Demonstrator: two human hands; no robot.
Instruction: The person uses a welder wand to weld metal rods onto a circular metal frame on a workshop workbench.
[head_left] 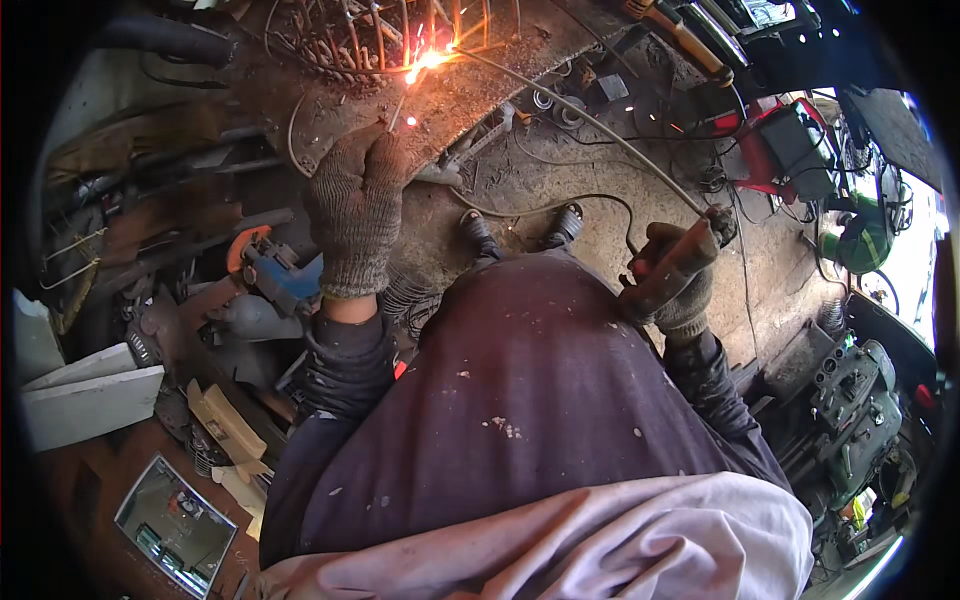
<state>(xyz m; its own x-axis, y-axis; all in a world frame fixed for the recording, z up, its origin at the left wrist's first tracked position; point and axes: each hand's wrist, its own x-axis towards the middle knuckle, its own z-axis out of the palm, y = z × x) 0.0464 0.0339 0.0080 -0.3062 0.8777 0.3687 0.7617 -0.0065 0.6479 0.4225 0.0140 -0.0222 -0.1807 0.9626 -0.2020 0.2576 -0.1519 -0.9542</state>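
My right hand, in a dirty knit glove, is closed around a welding electrode holder. A long thin welding electrode runs from the holder up and left to a bright, sparking arc. The arc burns at the bottom edge of a round cage of metal rods on the worktable. My left hand, gloved as well, lies at the table's near edge with its fingers pinched on a thin metal rod. That rod points up to the glowing spot; glare hides its tip.
The metal worktable ends in a slanting edge. Cables trail over the floor beside my feet. At the right are a red and grey machine and a green engine-like unit. Scrap and a blue tool crowd the left.
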